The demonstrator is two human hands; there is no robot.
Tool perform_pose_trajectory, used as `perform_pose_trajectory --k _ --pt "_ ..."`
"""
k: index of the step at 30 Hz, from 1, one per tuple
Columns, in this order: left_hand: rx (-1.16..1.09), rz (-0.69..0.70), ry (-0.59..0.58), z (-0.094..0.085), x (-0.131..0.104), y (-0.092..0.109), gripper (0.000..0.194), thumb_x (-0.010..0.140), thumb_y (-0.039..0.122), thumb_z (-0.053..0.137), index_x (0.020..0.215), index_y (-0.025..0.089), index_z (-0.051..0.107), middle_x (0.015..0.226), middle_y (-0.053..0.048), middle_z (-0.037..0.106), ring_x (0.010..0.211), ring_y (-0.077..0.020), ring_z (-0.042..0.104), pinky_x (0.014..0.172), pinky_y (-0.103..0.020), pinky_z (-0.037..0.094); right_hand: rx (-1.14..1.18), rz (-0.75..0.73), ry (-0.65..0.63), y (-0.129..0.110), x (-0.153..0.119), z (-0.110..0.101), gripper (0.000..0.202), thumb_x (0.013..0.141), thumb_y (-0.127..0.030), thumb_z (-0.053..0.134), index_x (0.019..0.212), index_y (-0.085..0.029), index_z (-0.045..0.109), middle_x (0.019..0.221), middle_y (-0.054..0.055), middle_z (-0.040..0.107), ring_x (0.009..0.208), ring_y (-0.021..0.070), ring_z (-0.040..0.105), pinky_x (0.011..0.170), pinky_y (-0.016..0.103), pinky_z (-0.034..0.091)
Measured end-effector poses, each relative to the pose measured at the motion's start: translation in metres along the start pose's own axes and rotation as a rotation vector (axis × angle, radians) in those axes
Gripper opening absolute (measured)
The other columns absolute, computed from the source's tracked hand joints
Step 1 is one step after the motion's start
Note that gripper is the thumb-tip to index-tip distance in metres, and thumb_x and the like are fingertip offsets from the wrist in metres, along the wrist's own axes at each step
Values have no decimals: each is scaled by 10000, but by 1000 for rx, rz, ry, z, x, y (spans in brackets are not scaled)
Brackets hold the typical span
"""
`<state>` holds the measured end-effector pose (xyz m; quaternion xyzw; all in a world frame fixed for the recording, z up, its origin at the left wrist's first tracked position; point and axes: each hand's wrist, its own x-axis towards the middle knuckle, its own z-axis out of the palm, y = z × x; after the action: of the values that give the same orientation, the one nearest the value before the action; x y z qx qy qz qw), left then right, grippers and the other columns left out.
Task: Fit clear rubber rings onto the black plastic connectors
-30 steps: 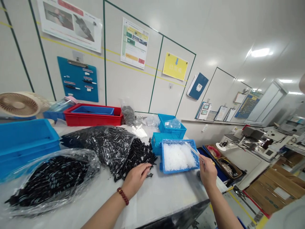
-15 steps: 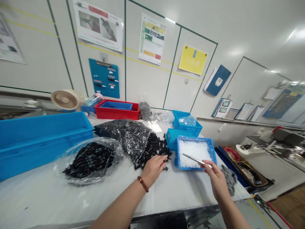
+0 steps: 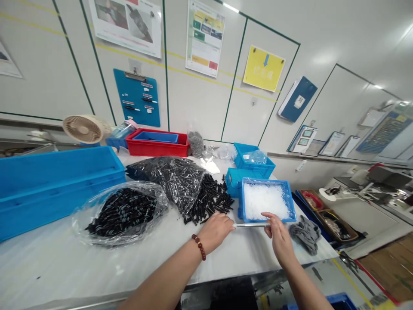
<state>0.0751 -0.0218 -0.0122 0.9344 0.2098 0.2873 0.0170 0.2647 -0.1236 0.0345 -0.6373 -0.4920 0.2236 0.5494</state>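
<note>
My right hand (image 3: 280,236) grips a slim silver rod-like tool (image 3: 251,225), held almost level in front of the blue bin (image 3: 241,211) of small white translucent pieces (image 3: 266,201). The tool's far tip meets the fingertips of my left hand (image 3: 217,232). Those fingers are pinched together, and whatever is between them is hidden. A beaded bracelet (image 3: 199,247) circles my left wrist. Just beyond this hand, a loose heap of small black parts (image 3: 213,198) spills from a clear plastic bag (image 3: 174,183).
At left, a second clear bag (image 3: 124,213) of black parts lies before a long blue bin (image 3: 58,185). Behind stand a red tray (image 3: 158,148), a fan (image 3: 85,129) and another blue bin (image 3: 256,165). A grey cloth (image 3: 306,234) lies right of my right hand.
My left hand has drawn back slightly from the black heap, toward the right. The tool has come down from over the white pieces to the left fingertips. The view has tilted down a little.
</note>
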Motion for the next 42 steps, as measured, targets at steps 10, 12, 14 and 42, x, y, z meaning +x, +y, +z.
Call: perform_pose_trajectory --k 10,12,14,42 --pt "-5 91 84 -6 0 13 360 949 359 283 783 146 521 693 -27 543 677 -170 476 662 -312 333 -435 -375 -106 12 -20 29 404 856 -419 419 1162 -171 506 676 26 618 531 159 551 500 253 409" --pt "-16 121 89 -8 0 17 336 956 314 285 785 148 522 689 -24 541 678 -166 473 663 -309 328 -507 -450 -120 15 -22 40 420 870 -404 410 1206 -160 475 698 33 634 586 172 582 541 262 435" --pt "-24 142 89 -9 0 18 329 956 271 288 754 152 519 679 -21 539 674 -162 470 661 -307 323 -574 -506 -135 17 -24 49 449 882 -404 391 1249 -151 446 687 38 637 601 183 589 552 269 438" --pt "-57 68 330 -27 -4 11 385 844 216 456 1224 150 437 1108 -123 536 1035 -248 481 889 -424 417 -83 -244 103 7 -15 13 374 887 -421 371 1045 -169 597 714 45 674 678 169 630 653 263 498"
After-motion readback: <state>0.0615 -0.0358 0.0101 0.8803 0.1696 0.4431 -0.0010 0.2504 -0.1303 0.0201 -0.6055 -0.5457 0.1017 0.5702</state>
